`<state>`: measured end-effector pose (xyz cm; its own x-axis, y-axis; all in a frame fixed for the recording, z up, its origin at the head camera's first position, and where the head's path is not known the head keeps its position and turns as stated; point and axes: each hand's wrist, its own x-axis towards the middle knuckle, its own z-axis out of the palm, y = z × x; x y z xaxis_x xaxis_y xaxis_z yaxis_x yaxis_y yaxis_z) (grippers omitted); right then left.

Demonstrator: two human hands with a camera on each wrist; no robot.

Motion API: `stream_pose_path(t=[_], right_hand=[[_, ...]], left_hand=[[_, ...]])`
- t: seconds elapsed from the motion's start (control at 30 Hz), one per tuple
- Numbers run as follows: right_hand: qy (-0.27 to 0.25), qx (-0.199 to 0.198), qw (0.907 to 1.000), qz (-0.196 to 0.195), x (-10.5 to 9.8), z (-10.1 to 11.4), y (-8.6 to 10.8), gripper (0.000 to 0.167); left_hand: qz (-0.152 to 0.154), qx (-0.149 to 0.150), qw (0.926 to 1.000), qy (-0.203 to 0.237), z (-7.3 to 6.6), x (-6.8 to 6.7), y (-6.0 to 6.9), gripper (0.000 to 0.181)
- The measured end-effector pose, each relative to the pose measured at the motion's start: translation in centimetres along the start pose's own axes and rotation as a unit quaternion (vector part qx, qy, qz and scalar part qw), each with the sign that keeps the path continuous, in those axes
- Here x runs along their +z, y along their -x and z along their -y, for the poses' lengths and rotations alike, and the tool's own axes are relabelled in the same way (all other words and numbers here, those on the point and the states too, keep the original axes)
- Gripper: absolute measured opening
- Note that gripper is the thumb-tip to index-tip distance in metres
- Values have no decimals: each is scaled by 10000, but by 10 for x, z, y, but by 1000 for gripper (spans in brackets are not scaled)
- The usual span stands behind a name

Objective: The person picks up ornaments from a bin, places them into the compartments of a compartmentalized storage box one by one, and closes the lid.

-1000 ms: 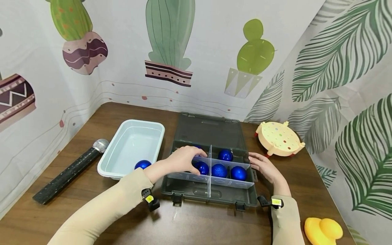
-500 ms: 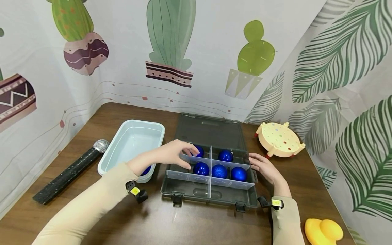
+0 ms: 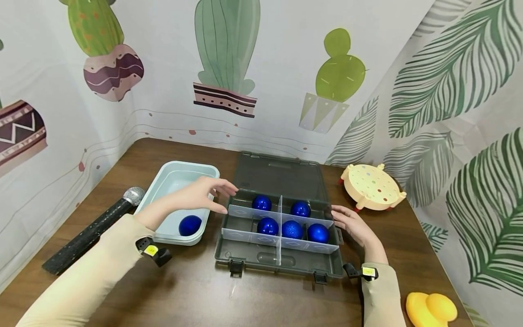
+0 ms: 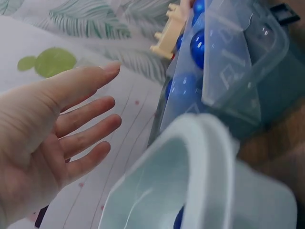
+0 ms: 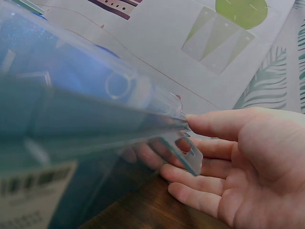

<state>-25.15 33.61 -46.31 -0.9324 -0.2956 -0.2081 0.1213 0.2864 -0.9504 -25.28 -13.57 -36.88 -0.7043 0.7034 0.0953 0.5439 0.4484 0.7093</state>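
My left hand holds nothing, its fingers spread over the right rim of the pale blue tray; the left wrist view shows its bare palm. Inside that tray lies a blue ball. A dark see-through divider box stands with its lid laid back. Shiny blue balls sit in its middle and back compartments, among them a glittery ball and a smooth ball. My right hand rests against the box's right side, fingers fairly straight, thumb tip touching the rim near a small side tab.
A black microphone lies left of the tray. Behind the right hand stands a cream toy table, upright on short legs. A yellow rubber duck is at the front right. A printed cloth hangs behind the brown table.
My left hand has drawn left from above the divider box to the tray's right rim, uncovering the balls in the left compartments and the one in the tray. The right hand stays put.
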Motion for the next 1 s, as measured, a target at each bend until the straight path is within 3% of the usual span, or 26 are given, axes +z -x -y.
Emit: stream_pose_path(t=[0.37,0.53,0.8,1.0], right_hand=[[-31,-30,10000,-42,-2,-5,-1,56],[-28,-43,10000,-59,-2,-5,-2,56],[56,-73,10000,27,-2,-4,-1,58],[53,-101,9999,5,0,-2,-1,58]], left_hand=[[-261,-279,9992,-120,31,-18,32,55],[-321,-178,9990,-251,39,-21,45,57],[-39,-527,9985,-139,48,-25,54,59],[213,-594,9979,-126,53,-24,59,62]])
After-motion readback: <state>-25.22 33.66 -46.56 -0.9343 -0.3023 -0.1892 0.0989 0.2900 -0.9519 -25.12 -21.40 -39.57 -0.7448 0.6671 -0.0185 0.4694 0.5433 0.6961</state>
